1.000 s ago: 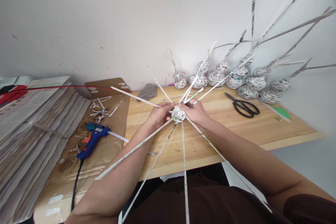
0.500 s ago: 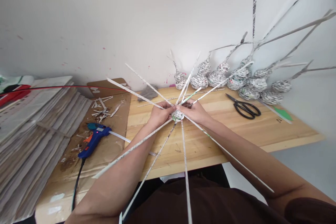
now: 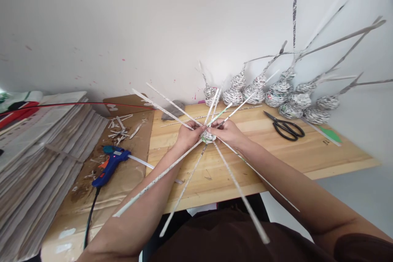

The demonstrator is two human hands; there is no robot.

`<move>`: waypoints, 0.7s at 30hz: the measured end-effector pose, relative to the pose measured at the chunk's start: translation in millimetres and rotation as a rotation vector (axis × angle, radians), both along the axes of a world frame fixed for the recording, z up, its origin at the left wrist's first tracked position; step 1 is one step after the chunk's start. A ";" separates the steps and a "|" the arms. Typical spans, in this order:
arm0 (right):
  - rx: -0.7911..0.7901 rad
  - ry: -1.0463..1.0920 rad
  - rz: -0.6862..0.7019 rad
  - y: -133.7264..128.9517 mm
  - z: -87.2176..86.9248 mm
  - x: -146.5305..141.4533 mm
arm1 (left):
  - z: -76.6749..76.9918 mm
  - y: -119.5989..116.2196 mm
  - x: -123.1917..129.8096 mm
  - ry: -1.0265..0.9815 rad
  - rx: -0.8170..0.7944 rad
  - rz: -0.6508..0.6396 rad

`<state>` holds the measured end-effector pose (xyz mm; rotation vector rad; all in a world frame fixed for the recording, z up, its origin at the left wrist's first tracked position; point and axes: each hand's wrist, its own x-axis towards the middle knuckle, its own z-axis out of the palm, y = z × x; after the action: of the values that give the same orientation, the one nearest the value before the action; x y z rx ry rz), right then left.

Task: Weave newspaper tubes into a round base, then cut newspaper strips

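Observation:
Between my two hands is a small round weave of rolled newspaper (image 3: 208, 136), with several long paper tubes fanning out from it in all directions. My left hand (image 3: 189, 134) pinches its left edge, thumb on top and fingers curled behind. On the opposite side my right hand (image 3: 226, 132) grips it the same way, the thumb pressed near the centre. One long paper tube (image 3: 242, 184) points down towards my lap, and another tube (image 3: 159, 177) crosses over my left forearm. The fingertips behind the weave are partly hidden.
Finished gourd-shaped paper weaves (image 3: 279, 92) line the wall at the right. Black scissors (image 3: 287, 127) lie before them. At left are a blue glue gun (image 3: 112, 163) on cardboard, paper scraps (image 3: 119, 131) and a tall newspaper stack (image 3: 58, 155). A grey cloth (image 3: 173, 109) lies at the back.
The small weave has tilted or turned slightly in my hands. The lower tubes have swung, one to the right towards my lap, and the upper tubes now reach less high. Both hands keep their hold.

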<state>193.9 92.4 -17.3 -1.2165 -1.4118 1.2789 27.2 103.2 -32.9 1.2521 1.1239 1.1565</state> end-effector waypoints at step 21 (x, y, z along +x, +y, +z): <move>0.212 0.133 -0.170 -2.8 3.6 -9.6 | 1.4 -4.1 8.7 -0.162 -0.107 0.026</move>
<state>184.3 89.7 -13.6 -1.0639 -1.2828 1.0457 35.9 99.1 -31.4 1.0455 1.0690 1.1803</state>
